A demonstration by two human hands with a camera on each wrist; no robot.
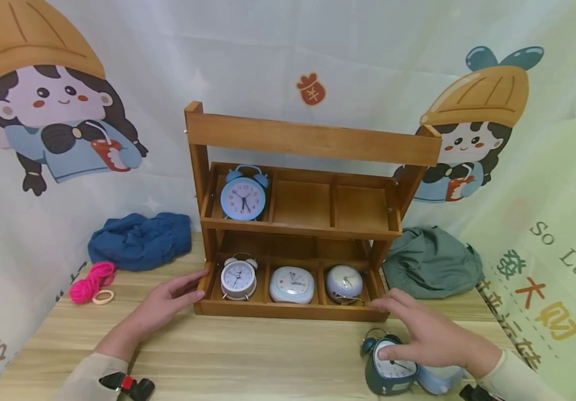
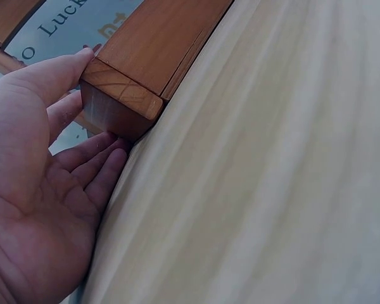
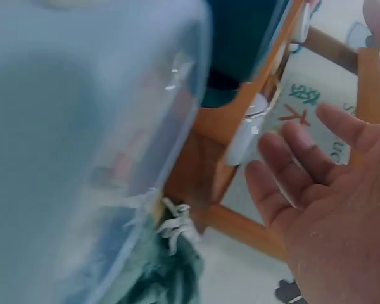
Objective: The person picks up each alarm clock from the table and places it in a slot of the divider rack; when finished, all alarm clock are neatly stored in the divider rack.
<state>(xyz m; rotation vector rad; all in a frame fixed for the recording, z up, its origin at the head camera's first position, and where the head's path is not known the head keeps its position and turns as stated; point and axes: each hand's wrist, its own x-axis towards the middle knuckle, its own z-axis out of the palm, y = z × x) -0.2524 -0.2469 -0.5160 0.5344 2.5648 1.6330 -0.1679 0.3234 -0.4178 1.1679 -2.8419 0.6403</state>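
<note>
A brown wooden two-tier shelf [image 1: 298, 313] stands on the table. In the head view, my left hand [image 1: 171, 301] touches its lower left end; in the left wrist view the thumb meets the corner and the other fingers lie along the side. My right hand [image 1: 430, 334] is spread, its fingertips by the shelf's lower right end; contact is unclear. Below it are a dark teal alarm clock [image 1: 392, 381] and a partly hidden light blue object [image 1: 438, 380]. A blue alarm clock [image 1: 243, 199] occupies the upper left compartment. Below sit a white twin-bell clock [image 1: 238, 277], a rounded clock [image 1: 291, 284] and a lavender clock [image 1: 344, 283].
Behind the shelf's left side lies a blue cloth bag [image 1: 140, 242], with pink yarn [image 1: 92, 282] and a wooden ring [image 1: 103, 297] before it. A green cloth bag [image 1: 430, 263] rests at the right. Printed curtain [image 1: 268, 67] hangs behind.
</note>
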